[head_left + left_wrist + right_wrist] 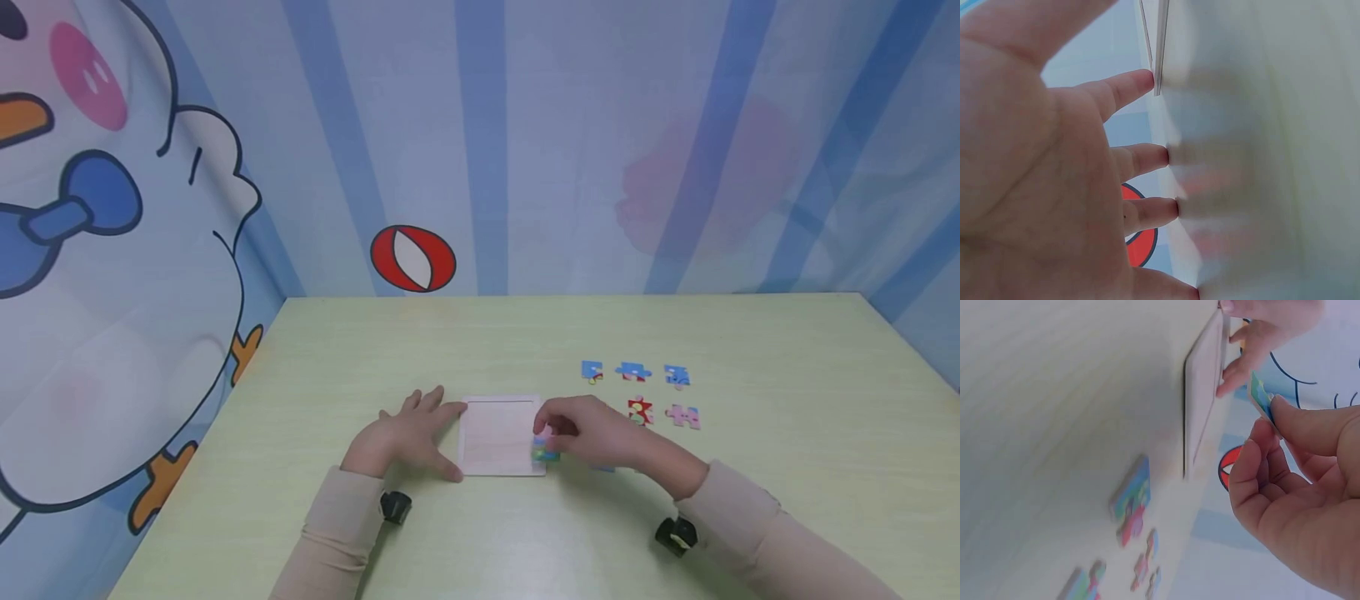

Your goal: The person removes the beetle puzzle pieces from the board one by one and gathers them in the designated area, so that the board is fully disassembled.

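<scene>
A shallow square puzzle tray (pixel 498 437) lies on the table, its pale inner floor bare. My left hand (pixel 408 435) is spread at the tray's left side, with index finger and thumb against its edge. In the left wrist view the other fingertips (pixel 1159 154) press down on the tabletop. Between thumb and fingers, my right hand (pixel 592 429) pinches a blue and green puzzle piece (pixel 546 446) over the tray's right edge. The right wrist view shows this puzzle piece (pixel 1261 399) held up at a tilt, above the tabletop.
Loose puzzle pieces lie right of the tray, among them a blue corner piece (pixel 592 370), a red one (pixel 640 410) and a pink one (pixel 683 416). My right hand and forearm hide some. Behind the table (pixel 375 333) hangs a striped curtain (pixel 555 150).
</scene>
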The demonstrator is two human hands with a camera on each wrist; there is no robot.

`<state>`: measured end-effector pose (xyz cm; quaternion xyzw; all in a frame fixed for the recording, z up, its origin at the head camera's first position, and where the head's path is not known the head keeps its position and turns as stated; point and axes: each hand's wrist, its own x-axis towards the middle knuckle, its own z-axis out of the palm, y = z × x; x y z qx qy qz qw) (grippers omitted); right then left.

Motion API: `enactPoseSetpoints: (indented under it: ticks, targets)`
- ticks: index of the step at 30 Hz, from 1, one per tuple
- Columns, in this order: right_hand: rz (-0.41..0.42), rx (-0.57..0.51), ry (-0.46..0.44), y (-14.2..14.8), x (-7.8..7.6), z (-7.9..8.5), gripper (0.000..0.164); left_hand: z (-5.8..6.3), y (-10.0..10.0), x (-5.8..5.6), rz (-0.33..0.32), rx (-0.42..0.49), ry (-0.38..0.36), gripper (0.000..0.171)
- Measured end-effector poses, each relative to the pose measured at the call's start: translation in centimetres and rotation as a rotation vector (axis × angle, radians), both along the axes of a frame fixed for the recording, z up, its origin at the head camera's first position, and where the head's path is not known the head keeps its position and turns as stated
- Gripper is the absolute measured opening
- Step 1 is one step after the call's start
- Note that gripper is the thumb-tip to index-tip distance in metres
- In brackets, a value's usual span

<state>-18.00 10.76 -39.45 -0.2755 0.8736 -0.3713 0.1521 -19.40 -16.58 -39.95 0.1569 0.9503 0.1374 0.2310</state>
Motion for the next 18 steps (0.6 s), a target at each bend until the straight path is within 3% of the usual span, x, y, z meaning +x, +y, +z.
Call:
enactPoseSetpoints:
  ticks: [9,18]
  targets:
    - [-0.029,-0.01,0.016,3.3,1.0,1.6,0.007,-0.2,-0.2,0.0,0.001,0.003,-0.007,0.093]
    - [-0.066,0.012,0.081,6.4,1.7,2.0,0.009,-0.2,-0.2,-0.1,-0.004,0.003,-0.003,0.092]
